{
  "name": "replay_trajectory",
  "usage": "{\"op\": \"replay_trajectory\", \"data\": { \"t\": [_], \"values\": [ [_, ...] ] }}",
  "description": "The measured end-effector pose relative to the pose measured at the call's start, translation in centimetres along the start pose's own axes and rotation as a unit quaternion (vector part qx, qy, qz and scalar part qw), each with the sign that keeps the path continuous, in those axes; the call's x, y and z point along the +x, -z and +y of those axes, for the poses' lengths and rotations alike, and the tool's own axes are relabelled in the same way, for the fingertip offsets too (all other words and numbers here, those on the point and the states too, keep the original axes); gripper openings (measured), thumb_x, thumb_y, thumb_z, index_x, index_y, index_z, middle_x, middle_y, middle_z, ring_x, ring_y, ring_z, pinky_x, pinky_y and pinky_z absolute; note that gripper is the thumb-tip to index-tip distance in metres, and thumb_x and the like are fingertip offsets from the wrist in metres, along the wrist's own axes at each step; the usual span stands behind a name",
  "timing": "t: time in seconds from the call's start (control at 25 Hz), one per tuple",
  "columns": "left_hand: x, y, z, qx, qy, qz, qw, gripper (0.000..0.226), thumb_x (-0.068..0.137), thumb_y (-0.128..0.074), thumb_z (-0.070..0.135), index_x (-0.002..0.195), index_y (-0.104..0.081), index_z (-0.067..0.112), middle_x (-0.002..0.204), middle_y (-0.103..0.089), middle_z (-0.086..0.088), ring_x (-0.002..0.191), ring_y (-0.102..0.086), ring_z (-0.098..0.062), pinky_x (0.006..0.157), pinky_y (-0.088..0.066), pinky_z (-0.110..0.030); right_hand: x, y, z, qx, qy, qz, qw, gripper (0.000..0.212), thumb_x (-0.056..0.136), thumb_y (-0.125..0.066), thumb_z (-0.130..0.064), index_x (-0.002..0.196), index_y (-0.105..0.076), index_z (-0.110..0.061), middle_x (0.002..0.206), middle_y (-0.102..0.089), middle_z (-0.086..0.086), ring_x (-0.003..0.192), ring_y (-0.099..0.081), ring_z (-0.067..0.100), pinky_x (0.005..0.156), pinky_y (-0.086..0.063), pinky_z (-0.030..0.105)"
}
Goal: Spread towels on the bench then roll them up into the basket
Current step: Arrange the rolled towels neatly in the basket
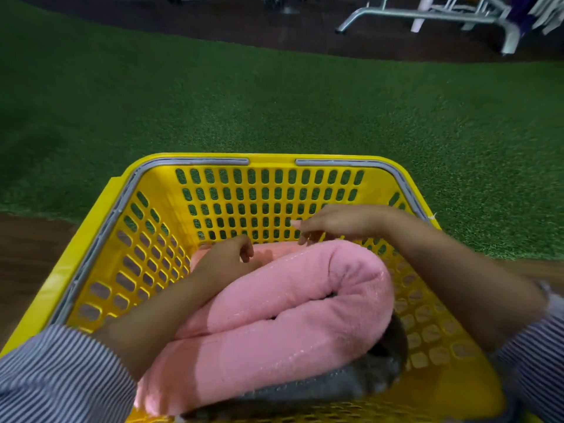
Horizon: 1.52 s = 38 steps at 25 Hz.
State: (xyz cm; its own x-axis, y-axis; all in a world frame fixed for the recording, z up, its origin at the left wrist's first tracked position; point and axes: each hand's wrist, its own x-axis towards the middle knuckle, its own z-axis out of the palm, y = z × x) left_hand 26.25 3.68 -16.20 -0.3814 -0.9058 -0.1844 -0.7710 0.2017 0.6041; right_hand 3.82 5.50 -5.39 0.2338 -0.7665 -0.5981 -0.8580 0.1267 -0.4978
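A yellow plastic basket with slotted walls and grey folded handles fills the lower half of the view. Inside it lies a pink rolled towel, bent double into a U shape. Under the pink roll a grey towel shows at the near right. My left hand hovers just over the far left end of the pink roll, fingers loosely curled and holding nothing. My right hand hangs above the roll's far bend with relaxed fingers pointing left, also empty.
The basket stands on a brown surface at the left edge of a wide strip of green artificial turf. Grey metal gym equipment frames stand on dark flooring at the far top right.
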Motion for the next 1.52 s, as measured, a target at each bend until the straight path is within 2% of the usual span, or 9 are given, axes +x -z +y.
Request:
{"op": "replay_trajectory", "data": {
  "t": [0.08,0.2,0.4,0.52,0.72,0.84,1.0,1.36,1.52],
  "values": [
    [-1.8,1.3,1.2,-0.066,-0.039,0.004,0.997,0.022,0.088,-0.062,0.035,0.074,-0.055,0.020,0.075,-0.060,0.004,0.070,-0.052,-0.010,0.068,-0.044,-0.034,-3.4,0.4,-2.6,-0.051,0.036,-0.074,0.995,0.074,0.056,-0.056,-0.081,0.110,-0.064,-0.031,0.112,-0.061,-0.011,0.103,-0.058,0.012,0.086,-0.049,0.036],
    [-5.0,3.1,1.8,-0.080,-0.093,-0.049,0.991,0.031,0.089,-0.055,0.051,0.075,-0.055,0.023,0.075,-0.056,0.006,0.070,-0.048,-0.003,0.070,-0.045,-0.033,-6.8,-1.2,-4.0,-0.170,0.025,-0.135,0.976,0.097,0.047,-0.078,-0.066,0.132,-0.041,-0.037,0.127,-0.050,-0.014,0.116,-0.052,0.015,0.096,-0.046,0.036],
    [-9.2,4.9,0.8,-0.028,-0.102,-0.231,0.967,0.076,0.056,-0.077,0.070,0.114,-0.038,0.042,0.109,-0.059,0.015,0.097,-0.062,-0.003,0.077,-0.057,-0.025,-7.7,-3.5,-2.6,-0.266,0.000,-0.062,0.962,0.109,0.052,-0.081,-0.054,0.141,-0.019,-0.035,0.124,-0.046,-0.004,0.111,-0.048,0.023,0.090,-0.049,0.041],
    [-9.8,5.4,0.9,0.025,-0.109,-0.220,0.969,0.104,0.048,-0.079,0.072,0.131,-0.025,0.040,0.126,-0.046,0.019,0.113,-0.053,-0.006,0.093,-0.050,-0.025,-8.1,-3.6,-2.7,-0.250,0.001,-0.028,0.968,0.103,0.057,-0.079,-0.052,0.141,-0.022,-0.033,0.114,-0.046,-0.003,0.108,-0.048,0.023,0.089,-0.048,0.041],
    [-10.7,4.7,1.4,0.190,-0.185,-0.194,0.944,0.116,0.055,-0.077,0.070,0.144,-0.015,0.030,0.126,-0.033,0.020,0.113,-0.038,-0.002,0.100,-0.037,-0.019,-9.4,-5.8,-4.0,-0.400,-0.025,-0.014,0.916,0.123,0.055,-0.078,-0.058,0.148,-0.006,-0.022,0.150,-0.021,0.007,0.133,-0.028,0.034,0.108,-0.026,0.055],
    [-10.7,4.5,1.6,0.198,-0.168,-0.191,0.947,0.119,0.059,-0.076,0.069,0.147,-0.009,0.026,0.135,-0.028,0.017,0.119,-0.036,-0.006,0.104,-0.036,-0.024,-9.2,-6.0,-3.8,-0.399,0.014,0.027,0.916,0.103,0.055,-0.078,-0.056,0.137,-0.029,-0.017,0.119,-0.049,0.004,0.102,-0.049,0.023,0.085,-0.048,0.038],
    [-10.4,5.6,1.1,0.260,-0.132,-0.223,0.930,0.136,0.053,-0.068,0.081,0.149,0.014,0.030,0.154,-0.015,0.005,0.134,-0.026,-0.013,0.113,-0.023,-0.030,-8.8,-3.1,-2.3,-0.323,0.065,0.082,0.941,0.073,0.055,-0.075,-0.051,0.115,-0.045,-0.023,0.094,-0.056,-0.004,0.083,-0.052,0.018,0.053,-0.036,0.025],
    [-2.8,10.8,3.6,0.376,-0.222,0.027,0.899,0.118,0.046,-0.054,0.078,0.147,-0.013,0.034,0.117,-0.051,0.002,0.106,-0.054,-0.022,0.085,-0.046,-0.035,-5.4,1.6,1.0,-0.242,0.052,0.231,0.941,0.077,0.042,-0.069,-0.057,0.109,-0.048,-0.026,0.100,-0.058,-0.002,0.094,-0.056,0.024,0.073,-0.049,0.037],
    [1.2,9.6,3.5,0.420,-0.196,0.083,0.883,0.114,0.043,-0.054,0.071,0.146,-0.023,0.033,0.115,-0.051,-0.004,0.105,-0.054,-0.029,0.084,-0.040,-0.040,-2.0,1.3,2.4,-0.272,0.029,0.310,0.910,0.096,0.053,-0.074,-0.053,0.134,-0.035,-0.021,0.121,-0.052,0.005,0.111,-0.050,0.030,0.086,-0.046,0.038]
  ]
}}
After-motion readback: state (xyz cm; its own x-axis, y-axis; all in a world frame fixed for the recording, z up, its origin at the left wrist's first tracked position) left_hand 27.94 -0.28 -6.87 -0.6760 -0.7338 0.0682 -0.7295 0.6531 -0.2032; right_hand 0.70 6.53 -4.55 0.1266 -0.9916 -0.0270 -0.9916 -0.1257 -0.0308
